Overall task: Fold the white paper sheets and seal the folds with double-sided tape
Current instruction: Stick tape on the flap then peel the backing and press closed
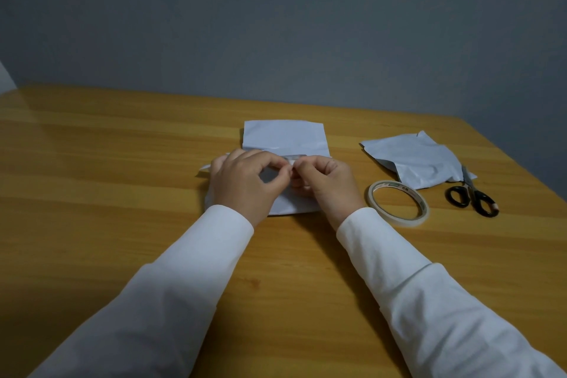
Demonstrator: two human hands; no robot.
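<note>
A white paper sheet (283, 137) lies folded on the wooden table (122, 163), its far flap standing up. My left hand (245, 176) and my right hand (325, 181) meet above the sheet's middle. Both pinch a short strip of tape (295, 157) between thumb and fingertips, close to the flap's lower edge. The hands hide most of the sheet's near half. A roll of double-sided tape (398, 203) lies flat to the right of my right hand.
A second, crumpled white paper (414, 160) lies at the right rear. Black-handled scissors (472, 193) rest partly on it, near the table's right edge. A grey wall stands behind the table.
</note>
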